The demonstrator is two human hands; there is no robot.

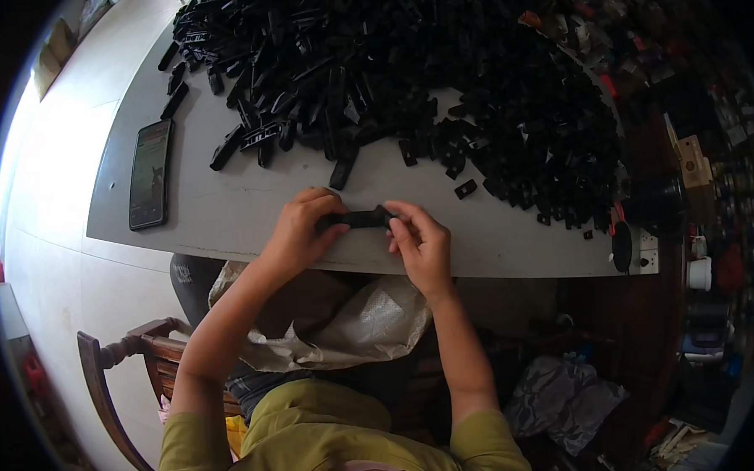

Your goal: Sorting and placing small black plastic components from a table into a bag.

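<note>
Between my two hands, just above the near edge of the grey table (250, 209), is a long black plastic part (361, 219). My left hand (302, 226) is closed round its left end, thumb below and fingers on top. At the other end, my right hand (418, 240) pinches the tip between thumb and fingers; whether a smaller piece sits in that pinch is hidden. Beyond my hands lies a big heap of long black plastic parts (303, 79). To its right spreads a pile of small black pieces (550, 144), some lying loose near its edge.
A phone (150, 174) lies at the table's left. An open woven sack (372, 324) hangs below the near edge, over my lap. A wooden chair (159, 346) stands at the left. On the right are a socket board (648, 253) and cluttered shelves (713, 221).
</note>
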